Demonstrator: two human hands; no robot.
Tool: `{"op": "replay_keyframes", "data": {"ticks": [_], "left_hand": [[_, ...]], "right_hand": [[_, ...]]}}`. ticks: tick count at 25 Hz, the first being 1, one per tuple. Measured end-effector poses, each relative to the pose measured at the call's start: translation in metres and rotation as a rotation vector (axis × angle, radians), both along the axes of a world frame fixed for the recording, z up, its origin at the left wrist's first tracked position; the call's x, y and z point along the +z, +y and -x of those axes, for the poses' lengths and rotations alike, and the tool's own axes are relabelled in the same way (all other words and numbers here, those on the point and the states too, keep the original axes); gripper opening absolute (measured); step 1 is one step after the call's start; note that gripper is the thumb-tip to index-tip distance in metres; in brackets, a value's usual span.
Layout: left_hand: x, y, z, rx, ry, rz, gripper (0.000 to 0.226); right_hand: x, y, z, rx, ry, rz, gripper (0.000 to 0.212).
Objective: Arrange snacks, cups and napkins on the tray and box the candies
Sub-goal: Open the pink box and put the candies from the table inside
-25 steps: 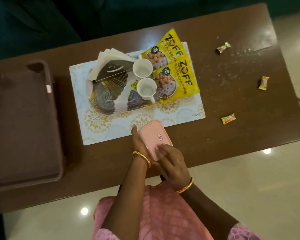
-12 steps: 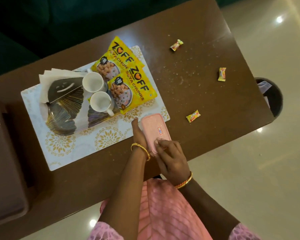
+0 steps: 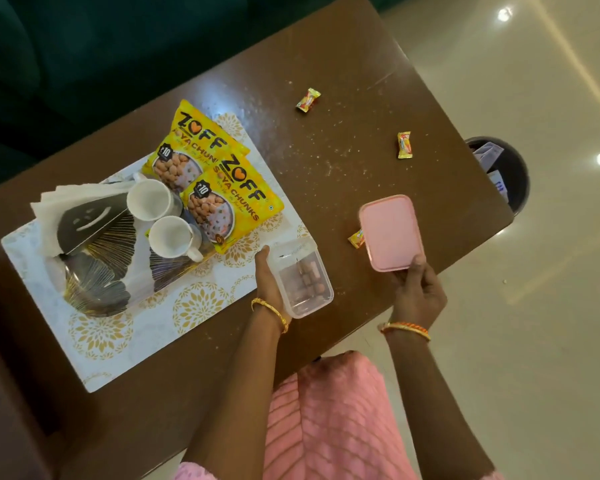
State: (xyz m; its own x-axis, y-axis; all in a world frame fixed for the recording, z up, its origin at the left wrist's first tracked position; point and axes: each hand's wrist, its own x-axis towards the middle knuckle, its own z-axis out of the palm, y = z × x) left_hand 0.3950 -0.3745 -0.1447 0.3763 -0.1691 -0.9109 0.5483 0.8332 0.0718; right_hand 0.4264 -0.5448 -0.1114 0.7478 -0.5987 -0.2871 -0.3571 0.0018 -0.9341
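Note:
My left hand (image 3: pixel 269 282) grips the left side of a clear plastic box (image 3: pixel 300 277) that stands open near the table's front edge. My right hand (image 3: pixel 418 291) holds its pink lid (image 3: pixel 390 232) off to the right, low over the table. Three wrapped candies lie loose: one (image 3: pixel 308 99) far back, one (image 3: pixel 404 144) at the right, one (image 3: pixel 356 238) half hidden under the lid. On the glass tray (image 3: pixel 94 289) sit two white cups (image 3: pixel 149 199) (image 3: pixel 172 237), two yellow snack packets (image 3: pixel 231 206) and a napkin holder (image 3: pixel 84 220) with napkins.
The tray rests on a white and gold placemat (image 3: pixel 187 306) on the brown table (image 3: pixel 343 161). A dark bin (image 3: pixel 510 174) stands on the floor past the table's right end. A dark green sofa lies behind the table.
The lid has come off the box: my right hand carried it to the right. My left hand still holds the box. The view has swung right.

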Motion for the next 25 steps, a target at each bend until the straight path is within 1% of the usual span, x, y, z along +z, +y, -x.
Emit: {"op": "replay_keyframes", "data": {"ticks": [1,3,5,6,7,9,12,13,14,15,16,18,19,21,25], "left_hand": [[0.005,-0.002,-0.004,-0.028,-0.016,0.029,0.072],[0.010,-0.008,-0.010,-0.063,-0.041,0.035,0.070],[0.007,-0.012,-0.014,-0.043,-0.016,-0.061,0.065],[0.004,-0.012,-0.015,-0.049,-0.003,-0.093,0.065],[0.002,-0.011,-0.015,-0.075,-0.011,-0.061,0.067],[0.000,-0.005,-0.013,-0.125,-0.028,0.074,0.072],[-0.008,-0.001,-0.011,-0.143,-0.019,0.097,0.073],[-0.008,-0.001,-0.011,-0.147,-0.012,0.091,0.074],[-0.008,-0.003,-0.012,-0.147,-0.007,0.086,0.074],[-0.008,-0.004,-0.014,-0.136,-0.006,0.087,0.074],[-0.008,-0.005,-0.015,-0.121,-0.002,0.089,0.075],[-0.009,-0.004,-0.019,-0.114,0.002,0.064,0.076],[-0.010,-0.004,-0.021,-0.117,0.002,0.044,0.077],[-0.012,-0.003,-0.024,-0.112,0.016,0.012,0.076],[-0.016,-0.004,-0.030,-0.095,0.017,-0.008,0.078]], "right_hand": [[-0.005,-0.009,-0.013,-0.110,0.087,-0.117,0.020],[-0.019,-0.022,-0.032,-0.229,0.229,-0.224,0.028],[-0.028,-0.025,-0.044,-0.326,0.272,-0.256,0.032],[-0.031,-0.025,-0.048,-0.365,0.272,-0.261,0.033],[-0.035,-0.024,-0.053,-0.402,0.272,-0.260,0.033],[-0.039,-0.025,-0.059,-0.450,0.327,-0.175,0.035],[-0.035,-0.020,-0.058,-0.462,0.471,0.151,0.030],[-0.032,-0.013,-0.053,-0.440,0.447,0.251,0.024],[-0.030,-0.005,-0.047,-0.361,0.381,0.323,0.017],[-0.028,0.005,-0.042,-0.222,0.319,0.376,0.012],[-0.028,0.016,-0.037,-0.056,0.283,0.410,0.011],[-0.032,0.037,-0.037,0.233,0.285,0.448,0.020],[-0.035,0.045,-0.042,0.324,0.317,0.485,0.027],[-0.042,0.053,-0.051,0.401,0.386,0.549,0.034],[-0.047,0.051,-0.057,0.413,0.458,0.583,0.025]]}}
